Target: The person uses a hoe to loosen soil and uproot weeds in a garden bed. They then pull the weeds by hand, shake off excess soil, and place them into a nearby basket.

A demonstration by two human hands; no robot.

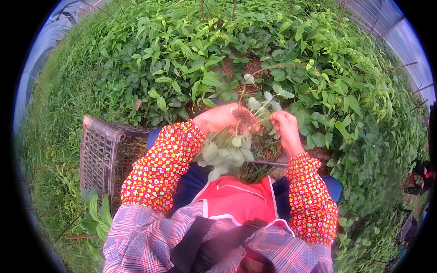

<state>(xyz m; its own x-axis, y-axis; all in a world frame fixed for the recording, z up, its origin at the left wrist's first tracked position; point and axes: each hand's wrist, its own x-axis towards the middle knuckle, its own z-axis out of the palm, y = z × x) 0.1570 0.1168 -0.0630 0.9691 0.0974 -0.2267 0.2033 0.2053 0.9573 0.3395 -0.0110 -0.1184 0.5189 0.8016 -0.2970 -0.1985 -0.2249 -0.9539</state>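
Note:
My left hand [222, 117] is closed around a bunch of strawberry plants [227, 152]. Their pale leaf undersides hang below the fingers, and a tangle of brown roots [244, 117] shows at the grip. More toothed leaves [264, 102] stick out above, between the two hands, with a long thin runner arching up from them. Close to these stems is my right hand [284, 129], its fingers bent together. Blur and the fingers hide whether it pinches a stem.
A dark plastic crate [99, 153] stands at my left. Dense strawberry plants and taller leafy seedlings [211, 80] spread ahead, with reddish soil [252, 66] between. Thin rusty stakes [398, 67] rise from the growth. Plastic sheeting [385, 20] curves overhead. Dark items [408, 225] lie at far right.

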